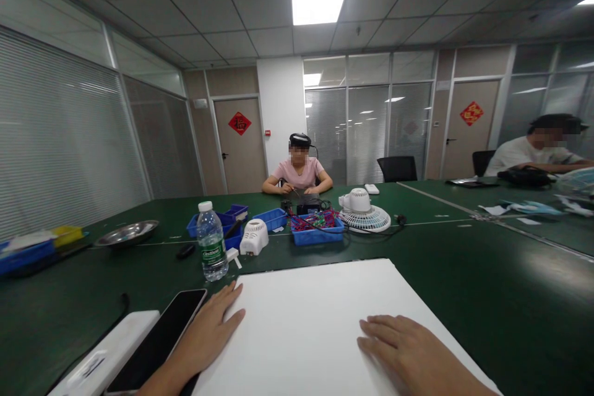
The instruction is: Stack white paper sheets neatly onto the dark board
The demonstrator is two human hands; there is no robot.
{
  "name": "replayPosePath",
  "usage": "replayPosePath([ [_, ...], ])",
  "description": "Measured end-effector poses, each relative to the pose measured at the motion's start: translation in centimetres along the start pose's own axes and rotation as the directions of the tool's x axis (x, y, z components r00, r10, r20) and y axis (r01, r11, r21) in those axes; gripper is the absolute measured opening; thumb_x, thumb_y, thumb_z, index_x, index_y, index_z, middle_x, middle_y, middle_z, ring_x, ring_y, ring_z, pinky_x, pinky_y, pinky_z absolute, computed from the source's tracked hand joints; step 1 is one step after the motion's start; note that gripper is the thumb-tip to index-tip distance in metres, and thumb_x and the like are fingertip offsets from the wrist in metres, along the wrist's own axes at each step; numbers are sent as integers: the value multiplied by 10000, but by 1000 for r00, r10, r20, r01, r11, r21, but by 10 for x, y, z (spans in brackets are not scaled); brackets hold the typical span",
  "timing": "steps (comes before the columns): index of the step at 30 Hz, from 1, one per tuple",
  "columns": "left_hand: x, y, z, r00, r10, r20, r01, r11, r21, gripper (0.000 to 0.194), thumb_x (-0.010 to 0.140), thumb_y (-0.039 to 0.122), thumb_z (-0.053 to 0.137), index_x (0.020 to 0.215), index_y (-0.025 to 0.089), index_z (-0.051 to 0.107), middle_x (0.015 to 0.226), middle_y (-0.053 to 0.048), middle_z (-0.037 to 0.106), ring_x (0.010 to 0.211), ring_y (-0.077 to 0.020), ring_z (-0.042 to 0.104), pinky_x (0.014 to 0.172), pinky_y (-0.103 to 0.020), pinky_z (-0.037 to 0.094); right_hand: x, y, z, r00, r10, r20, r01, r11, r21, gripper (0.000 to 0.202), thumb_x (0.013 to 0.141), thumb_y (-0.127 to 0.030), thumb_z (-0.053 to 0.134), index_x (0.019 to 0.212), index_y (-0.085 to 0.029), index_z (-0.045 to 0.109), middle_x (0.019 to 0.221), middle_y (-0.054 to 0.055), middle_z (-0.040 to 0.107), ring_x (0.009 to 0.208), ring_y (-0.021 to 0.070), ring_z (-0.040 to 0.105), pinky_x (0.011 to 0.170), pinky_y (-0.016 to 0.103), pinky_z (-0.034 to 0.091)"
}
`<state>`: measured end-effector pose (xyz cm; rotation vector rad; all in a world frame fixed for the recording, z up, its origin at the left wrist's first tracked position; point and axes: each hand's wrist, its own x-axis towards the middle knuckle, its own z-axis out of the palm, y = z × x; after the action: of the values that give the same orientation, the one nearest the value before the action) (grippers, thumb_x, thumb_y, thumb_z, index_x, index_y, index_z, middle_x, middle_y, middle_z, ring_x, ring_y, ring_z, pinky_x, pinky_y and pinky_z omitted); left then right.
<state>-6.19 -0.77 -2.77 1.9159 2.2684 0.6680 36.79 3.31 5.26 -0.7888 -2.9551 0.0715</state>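
A large white board (306,322) lies flat on the green table in front of me. My left hand (211,325) rests at the board's left edge, fingers stretched out and holding nothing. Over the board's right part is my right hand (403,343), its fingers extended and slightly apart, with nothing in them. Just left of my left hand lie a phone (160,337) with a dark screen and a long white device (109,352). A water bottle (212,244) with a green label stands upright beyond my left fingertips.
Past the board are a blue tray (318,235) of tangled wires, a white fan (364,213), a white plastic housing (254,236) and blue bins (227,219). A metal dish (127,233) sits left. One person (299,173) sits opposite, another (533,151) at right.
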Motion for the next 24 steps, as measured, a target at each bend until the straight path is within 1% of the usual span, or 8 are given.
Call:
replayPosePath([
  [4,1,-4,2,1000,9,4,-9,1000,0,621,932,500,429,1471,194,458,1590,-84,365,1473,-282,302,1216,-481,211,1,2,3,1000,-22,9,22,1000,10,534,965,-513,476,1391,-203,566,1405,167,487,1257,398,511,992,591,472],
  [7,1,-5,3,1000,9,13,-9,1000,2,612,935,472,429,1474,183,452,1595,-92,353,1474,-282,303,1218,-490,205,0,3,5,999,-30,16,30,1000,8,539,971,-518,466,1396,-201,562,1414,170,477,1267,400,501,1001,588,467],
  [12,1,-5,4,1000,10,12,-10,1000,2,624,930,512,444,1472,201,456,1594,-89,353,1473,-299,302,1213,-509,214,-3,9,13,995,-62,-73,63,998,7,609,920,-633,508,1358,-220,600,1384,161,532,1231,389,547,995,552,487],
  [15,1,-5,4,1000,29,-7,-29,1000,9,618,932,524,444,1464,212,468,1590,-85,360,1466,-309,313,1206,-514,232,-3,13,17,985,-112,-131,106,993,-50,691,882,-693,528,1389,-225,564,1402,160,519,1232,375,552,981,526,502],
  [17,0,-3,3,999,36,-11,-36,999,19,614,934,529,442,1460,215,473,1589,-86,359,1463,-316,316,1204,-518,237,-2,13,16,971,-164,-175,143,982,-126,690,885,-693,525,1377,-212,567,1389,159,534,1208,356,577,945,500,527],
  [19,0,-1,1,999,38,-5,-38,999,27,618,930,536,449,1457,216,477,1587,-87,358,1464,-322,309,1203,-526,233,-1,11,15,948,-231,-220,179,956,-232,574,926,-619,524,1317,-207,604,1345,140,582,1159,320,617,902,459,552],
  [21,0,1,0,999,39,-3,-39,999,21,627,922,554,460,1450,218,487,1580,-84,372,1463,-325,311,1203,-530,232,1,8,16,904,-322,-281,221,915,-337,369,977,-458,525,1233,-216,636,1290,94,633,1106,267,650,881,405,559],
  [24,0,3,-2,1000,29,-8,-29,999,-13,643,912,585,464,1441,221,499,1562,-76,405,1457,-318,324,1200,-526,241,3,0,25,792,-446,-417,285,874,-393,206,1006,-284,484,1115,-217,646,1170,29,697,1001,191,674,879,341,539],
])
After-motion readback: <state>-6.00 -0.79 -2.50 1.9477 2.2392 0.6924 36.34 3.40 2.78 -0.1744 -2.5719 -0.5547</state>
